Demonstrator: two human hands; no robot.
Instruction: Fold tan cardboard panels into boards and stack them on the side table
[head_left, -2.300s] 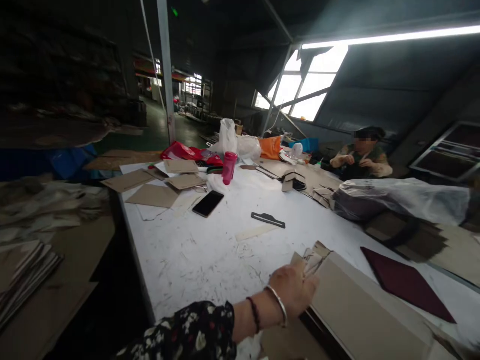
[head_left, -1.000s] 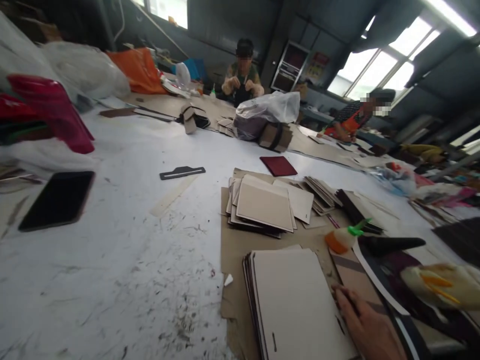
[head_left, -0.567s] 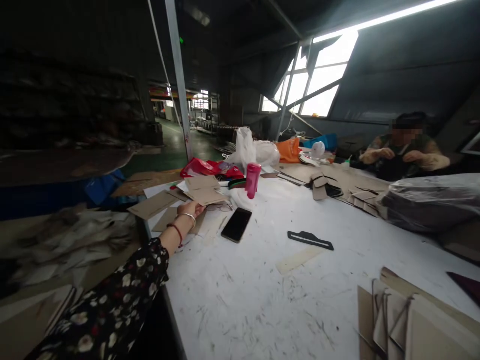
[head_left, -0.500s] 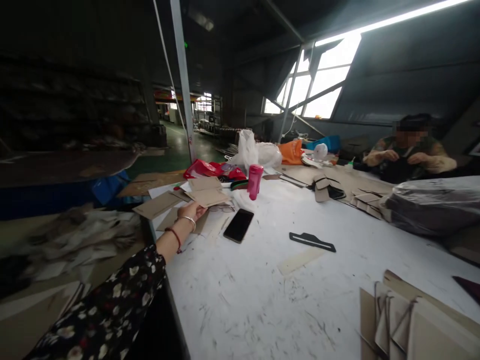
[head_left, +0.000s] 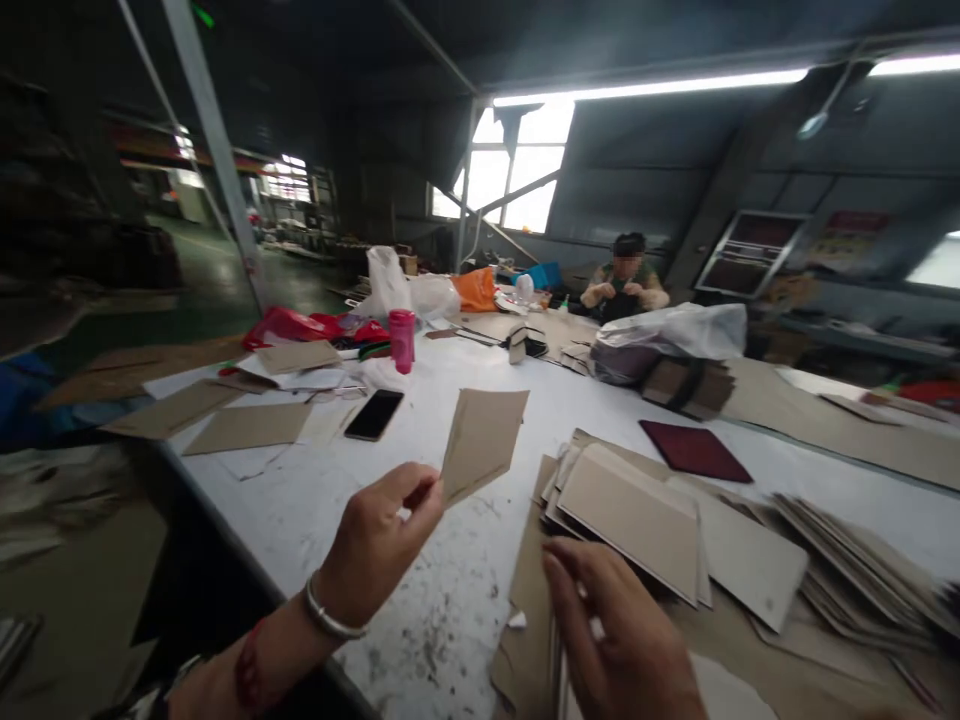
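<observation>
A thin beige panel (head_left: pixel 487 440), like cardboard, stands tilted above the white table. My left hand (head_left: pixel 394 530), closed, pinches its lower left corner between thumb and fingers. At the near side, my right hand (head_left: pixel 615 625) is beside a stack of beige panels (head_left: pixel 630 510), its thumb and forefinger drawn together. Whether anything is between those fingertips I cannot make out. More loose panels (head_left: pixel 855 570) lie spread to the right of the stack. Another flat beige panel (head_left: pixel 251 425) rests at the table's left edge.
On the white table (head_left: pixel 435 580) are a black phone (head_left: pixel 374 414), a pink cup (head_left: pixel 402 340) and a dark red panel (head_left: pixel 694 449). Plastic-wrapped goods (head_left: pixel 667 340) lie farther right. Across the table sits a co-worker (head_left: pixel 626 280). A metal post (head_left: pixel 214 150) rises at the left.
The view has turned right. My left hand has come back from the panels at the left edge, carrying one beige panel toward the middle. My right hand has come into view.
</observation>
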